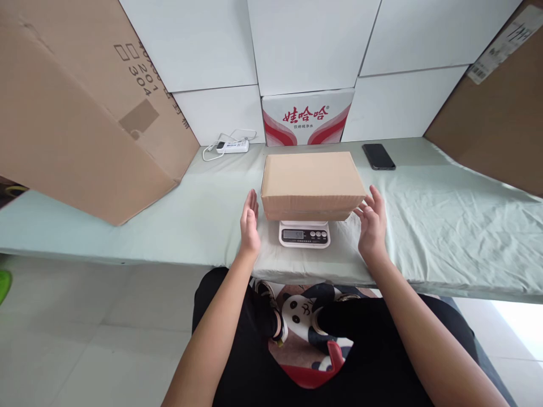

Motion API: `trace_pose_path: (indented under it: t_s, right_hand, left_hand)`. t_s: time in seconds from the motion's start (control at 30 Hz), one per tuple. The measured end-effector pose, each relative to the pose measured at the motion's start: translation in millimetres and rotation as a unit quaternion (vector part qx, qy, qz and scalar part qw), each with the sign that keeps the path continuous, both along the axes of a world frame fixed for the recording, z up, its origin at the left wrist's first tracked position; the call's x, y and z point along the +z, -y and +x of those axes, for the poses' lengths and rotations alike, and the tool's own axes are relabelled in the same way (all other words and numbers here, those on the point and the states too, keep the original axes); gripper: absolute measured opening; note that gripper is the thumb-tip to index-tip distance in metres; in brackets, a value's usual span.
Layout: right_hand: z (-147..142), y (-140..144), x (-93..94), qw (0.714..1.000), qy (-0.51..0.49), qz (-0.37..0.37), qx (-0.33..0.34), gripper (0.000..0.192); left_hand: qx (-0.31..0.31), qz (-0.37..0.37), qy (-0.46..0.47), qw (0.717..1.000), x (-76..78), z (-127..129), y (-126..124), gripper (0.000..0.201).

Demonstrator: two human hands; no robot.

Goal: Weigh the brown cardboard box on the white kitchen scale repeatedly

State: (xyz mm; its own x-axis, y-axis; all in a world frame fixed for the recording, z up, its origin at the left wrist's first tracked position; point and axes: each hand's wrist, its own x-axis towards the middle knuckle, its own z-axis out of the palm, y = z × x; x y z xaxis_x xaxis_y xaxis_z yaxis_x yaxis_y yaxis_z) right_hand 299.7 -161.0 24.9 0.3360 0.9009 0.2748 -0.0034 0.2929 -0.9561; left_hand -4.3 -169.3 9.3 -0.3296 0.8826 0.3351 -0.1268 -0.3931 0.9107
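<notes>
Head view looks down on a closed cardboard box (pixel 313 182) sitting on a small white kitchen scale (pixel 304 233) at the centre of the frame; the box overhangs the scale on both sides, and only the scale's front panel with its display and buttons shows beneath it. The left hand (pixel 249 223) stands open, palm turned inward, fingers straight and together, just beside the box's left end with a narrow gap between them. The right hand (pixel 372 224) is open too, fingers spread and slightly curled, its fingertips at the box's lower right corner; whether they touch the cardboard I cannot tell. Neither hand grips anything.

Scale and box rest on a worktop (pixel 445 226) covered with a pale green, wrinkled cloth. Behind the box, at the upper middle, stands a white carton with red print (pixel 307 117). A dark phone (pixel 378 156) lies flat to the right of it, and a white power strip (pixel 232 146) with a looped cable lies to the left. Large brown cartons lean in at the upper left (pixel 80 107) and the upper right (pixel 496 113) of the frame.
</notes>
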Motion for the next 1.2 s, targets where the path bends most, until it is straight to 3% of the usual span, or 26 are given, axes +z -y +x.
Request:
trace_pose_path:
  t_s: [0.77, 1.2]
  right_hand:
    - [-1.5, -0.2, -1.8, 1.000, 0.008, 0.012, 0.023, 0.072]
    - [-5.3, -1.5, 0.1, 0.996, 0.045, 0.059, 0.051, 0.072]
  left_hand:
    - [-0.017, 0.007, -0.063, 0.998, 5.6, 3.1, 8.1, 0.087]
    - [-0.048, 0.025, -0.090, 0.994, 1.8, 3.1, 8.6, 0.085]
